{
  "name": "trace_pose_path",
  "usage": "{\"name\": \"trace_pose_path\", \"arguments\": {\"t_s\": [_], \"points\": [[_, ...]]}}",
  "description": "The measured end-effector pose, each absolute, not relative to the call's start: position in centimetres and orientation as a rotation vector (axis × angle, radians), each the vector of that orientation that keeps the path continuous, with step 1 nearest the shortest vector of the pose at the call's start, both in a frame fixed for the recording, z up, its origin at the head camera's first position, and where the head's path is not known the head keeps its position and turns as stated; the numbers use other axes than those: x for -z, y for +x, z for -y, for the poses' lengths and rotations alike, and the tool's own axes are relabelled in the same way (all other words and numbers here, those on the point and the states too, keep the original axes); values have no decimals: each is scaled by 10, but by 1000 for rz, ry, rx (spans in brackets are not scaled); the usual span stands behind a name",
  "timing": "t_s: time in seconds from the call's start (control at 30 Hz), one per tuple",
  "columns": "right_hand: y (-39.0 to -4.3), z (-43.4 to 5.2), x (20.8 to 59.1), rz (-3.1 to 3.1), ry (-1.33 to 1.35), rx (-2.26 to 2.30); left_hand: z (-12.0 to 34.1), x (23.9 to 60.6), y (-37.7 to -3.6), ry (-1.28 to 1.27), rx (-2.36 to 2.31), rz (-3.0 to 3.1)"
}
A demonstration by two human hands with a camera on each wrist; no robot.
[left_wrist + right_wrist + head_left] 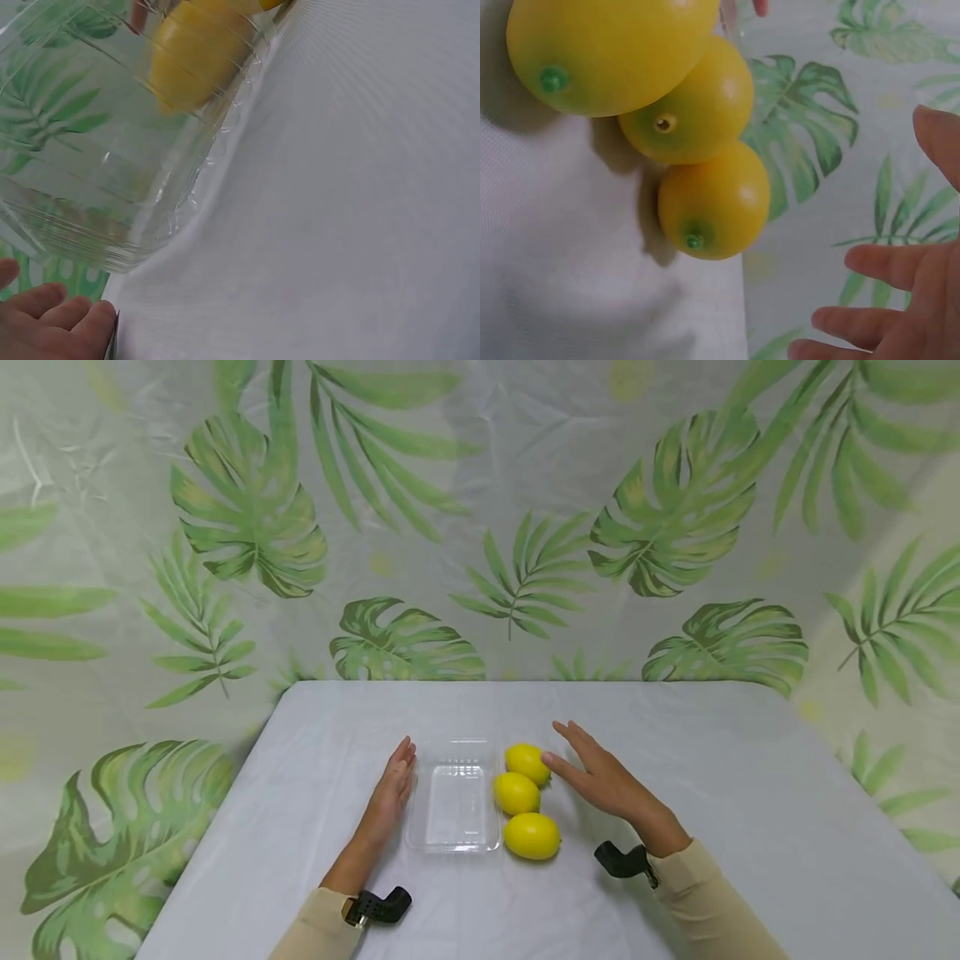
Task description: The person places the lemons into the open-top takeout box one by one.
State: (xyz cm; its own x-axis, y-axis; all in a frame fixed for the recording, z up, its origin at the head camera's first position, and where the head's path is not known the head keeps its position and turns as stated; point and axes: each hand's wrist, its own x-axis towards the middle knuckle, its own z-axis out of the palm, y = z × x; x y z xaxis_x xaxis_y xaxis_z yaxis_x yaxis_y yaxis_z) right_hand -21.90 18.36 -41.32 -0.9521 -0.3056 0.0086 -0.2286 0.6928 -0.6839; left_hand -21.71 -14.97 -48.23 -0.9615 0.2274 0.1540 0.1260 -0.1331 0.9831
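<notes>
A clear plastic box [456, 843] lies on the white-covered table, with three yellow lemons in a column along its right side: a far lemon [527, 763], a middle lemon [516, 794] and a near lemon [532, 837]. My left hand [390, 789] is upright on its edge at the box's left wall, fingers straight and holding nothing. To the right of the lemons my right hand [603, 777] hovers with fingers extended, its thumb overlapping the far lemon in the head view. The right wrist view shows spread fingers [881, 266] apart from the lemons, whose green-tipped ends face the camera.
The white tablecloth [712, 760] spreads out on both sides of the hands. Behind the table's far edge hangs a backdrop [525, 468] printed with green leaves. A black wrist camera [386, 906] is strapped to the left wrist, another camera [622, 860] to the right.
</notes>
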Motion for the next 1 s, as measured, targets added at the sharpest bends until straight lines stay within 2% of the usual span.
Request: {"name": "trace_pose_path", "arguments": {"t_s": [0.27, 1.0], "points": [[-233, -182, 426, -2760, -458, 1185, 145, 492, -216, 501, -2083, -2334], [-253, -180, 438, -2728, -529, 1157, 144, 496, -209, 582, -2090, -2330]]}}
